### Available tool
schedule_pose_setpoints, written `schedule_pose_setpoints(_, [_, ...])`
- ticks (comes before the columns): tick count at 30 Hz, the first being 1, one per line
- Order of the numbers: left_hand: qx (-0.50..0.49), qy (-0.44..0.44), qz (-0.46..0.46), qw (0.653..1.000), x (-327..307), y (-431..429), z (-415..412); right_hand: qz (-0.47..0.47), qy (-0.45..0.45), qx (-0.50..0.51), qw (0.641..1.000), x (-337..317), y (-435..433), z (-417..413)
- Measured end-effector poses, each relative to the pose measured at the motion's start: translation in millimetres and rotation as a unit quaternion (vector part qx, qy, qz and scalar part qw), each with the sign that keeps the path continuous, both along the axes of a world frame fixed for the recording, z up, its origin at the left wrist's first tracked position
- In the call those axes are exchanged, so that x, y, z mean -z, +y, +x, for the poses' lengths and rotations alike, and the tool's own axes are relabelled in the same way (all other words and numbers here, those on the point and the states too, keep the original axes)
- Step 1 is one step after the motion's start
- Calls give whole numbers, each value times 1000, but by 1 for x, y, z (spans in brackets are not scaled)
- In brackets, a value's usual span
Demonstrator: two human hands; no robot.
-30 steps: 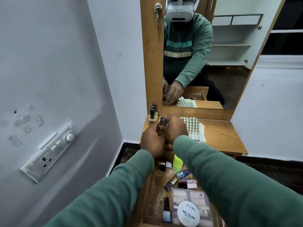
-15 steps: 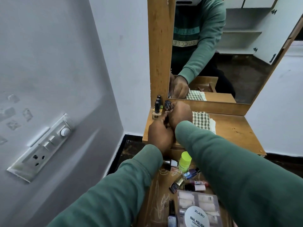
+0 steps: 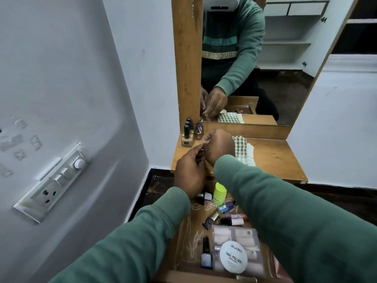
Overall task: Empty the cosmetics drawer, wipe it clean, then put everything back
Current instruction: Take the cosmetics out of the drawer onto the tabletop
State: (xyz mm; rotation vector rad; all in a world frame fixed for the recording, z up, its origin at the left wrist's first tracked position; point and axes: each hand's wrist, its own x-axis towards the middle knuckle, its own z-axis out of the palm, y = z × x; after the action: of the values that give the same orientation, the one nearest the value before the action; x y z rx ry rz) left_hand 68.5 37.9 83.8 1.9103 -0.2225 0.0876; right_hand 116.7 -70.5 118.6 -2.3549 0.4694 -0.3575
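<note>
The open cosmetics drawer (image 3: pixel 188 237) lies below my arms. In it are several items: a white round nail polish tub (image 3: pixel 233 257), a dark bottle (image 3: pixel 206 253), a green tube (image 3: pixel 220 194) and a gold-capped lipstick (image 3: pixel 211 219). A brown nail polish bottle (image 3: pixel 198 130) stands on the wooden dresser top (image 3: pixel 275 158) beside several black-capped bottles (image 3: pixel 186 131). My right hand (image 3: pixel 219 146) hovers just right of it, fingers loosely curled and empty. My left hand (image 3: pixel 190 172) is just below, also empty.
A green checked cloth (image 3: pixel 242 148) lies on the dresser top behind my right hand. A wood-framed mirror (image 3: pixel 255 68) rises at the back. The grey wall with a switchboard (image 3: pixel 53 180) runs close along the left.
Both hands carried the brown bottle up to the back left of the dresser top. It now stands there and the hands have let go and drawn slightly back.
</note>
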Motion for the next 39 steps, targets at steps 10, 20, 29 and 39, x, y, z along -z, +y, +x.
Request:
schedule_pose_setpoints(10, [34, -41, 23, 998, 27, 25, -81, -29, 6, -131, 991, 28, -5, -120])
schedule_pose_setpoints(20, [83, -8, 288, 954, 39, 6, -109, -76, 99, -141, 982, 70, -9, -169])
schedule_pose_setpoints(29, [70, 52, 364, 927, 49, -10, -94, -48, 114, -130, 984, 79, -11, -167])
schedule_pose_setpoints(39, [52, 122, 335, 933, 55, -6, -91, 8, 119, -103, 987, 85, -13, -164])
